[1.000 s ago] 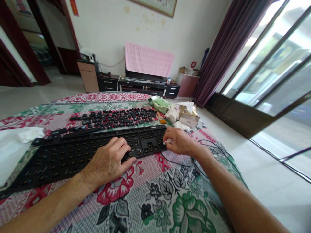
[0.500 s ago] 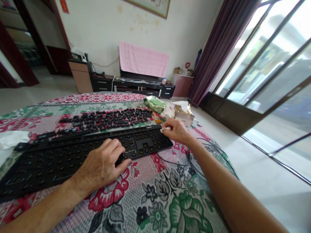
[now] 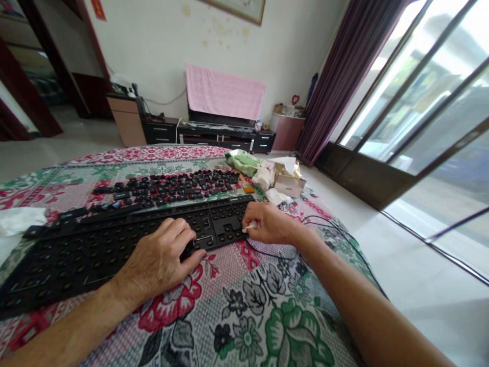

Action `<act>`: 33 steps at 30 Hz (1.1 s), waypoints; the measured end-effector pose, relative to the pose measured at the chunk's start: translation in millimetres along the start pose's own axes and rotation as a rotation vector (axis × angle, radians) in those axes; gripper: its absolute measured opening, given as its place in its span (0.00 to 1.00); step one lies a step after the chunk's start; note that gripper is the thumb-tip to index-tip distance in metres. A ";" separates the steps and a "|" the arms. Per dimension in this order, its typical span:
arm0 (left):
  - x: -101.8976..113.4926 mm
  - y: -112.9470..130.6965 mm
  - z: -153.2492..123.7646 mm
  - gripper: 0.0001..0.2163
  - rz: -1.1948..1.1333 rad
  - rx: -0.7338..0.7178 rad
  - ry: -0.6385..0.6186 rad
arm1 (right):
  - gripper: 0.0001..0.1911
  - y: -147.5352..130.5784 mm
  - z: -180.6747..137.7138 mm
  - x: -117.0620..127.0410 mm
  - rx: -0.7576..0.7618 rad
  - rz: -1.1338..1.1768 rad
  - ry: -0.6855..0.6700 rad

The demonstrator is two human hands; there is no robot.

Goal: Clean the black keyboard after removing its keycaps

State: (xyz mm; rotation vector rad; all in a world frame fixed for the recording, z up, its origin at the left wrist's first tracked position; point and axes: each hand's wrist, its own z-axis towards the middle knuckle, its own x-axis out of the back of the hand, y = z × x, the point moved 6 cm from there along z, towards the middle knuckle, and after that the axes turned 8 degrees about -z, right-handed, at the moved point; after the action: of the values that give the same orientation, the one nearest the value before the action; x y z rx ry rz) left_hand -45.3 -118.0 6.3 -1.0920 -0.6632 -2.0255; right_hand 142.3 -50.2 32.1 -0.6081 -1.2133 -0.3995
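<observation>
A black keyboard [image 3: 95, 244] with its keycaps removed lies across a floral cloth. My left hand [image 3: 160, 260] rests on its front edge, fingers curled down onto the frame, holding it in place. My right hand [image 3: 267, 224] is at the keyboard's right end, fingers pinched on a small white wipe [image 3: 250, 227] pressed against the frame. A pile of loose black keycaps [image 3: 171, 186] lies just behind the keyboard.
The floral cloth [image 3: 248, 316] covers the round table. A white tissue [image 3: 17, 219] lies at the left. A green pack [image 3: 244, 162], crumpled tissues and a cardboard box [image 3: 290, 183] sit at the back right. The black cable [image 3: 324, 229] loops by my right wrist.
My right hand moved from the keyboard's far right corner back toward its front right edge, still pinching the wipe. My left hand stayed put.
</observation>
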 end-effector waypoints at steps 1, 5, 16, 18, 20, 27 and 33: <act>-0.2 -0.2 0.0 0.11 -0.003 0.001 0.000 | 0.08 -0.8 0.4 -1.0 0.005 -0.015 -0.019; -0.7 -0.8 -0.2 0.10 -0.022 0.000 0.006 | 0.06 9.9 -1.5 7.6 -0.084 0.029 -0.048; 0.5 0.6 0.0 0.10 -0.016 0.000 0.009 | 0.05 49.2 -17.0 8.3 -0.319 0.035 -0.226; 1.1 1.1 0.0 0.10 -0.016 -0.014 0.024 | 0.05 51.8 -18.8 8.4 -0.319 0.033 -0.229; 1.2 1.2 0.0 0.10 -0.020 -0.017 0.032 | 0.06 53.7 -18.8 10.9 -0.319 0.059 -0.187; 0.3 0.2 0.6 0.10 -0.037 0.009 0.018 | 0.07 50.9 -16.7 6.4 -0.311 0.004 -0.226; 1.2 1.3 1.2 0.10 -0.016 0.023 0.001 | 0.05 22.4 -2.1 23.0 -0.206 -0.017 0.052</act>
State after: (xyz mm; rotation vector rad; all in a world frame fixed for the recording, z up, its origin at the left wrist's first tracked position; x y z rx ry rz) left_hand -44.2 -118.4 8.1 -1.0747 -0.6951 -2.0268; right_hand 164.3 -33.4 48.6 -0.7605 -1.1361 -0.5561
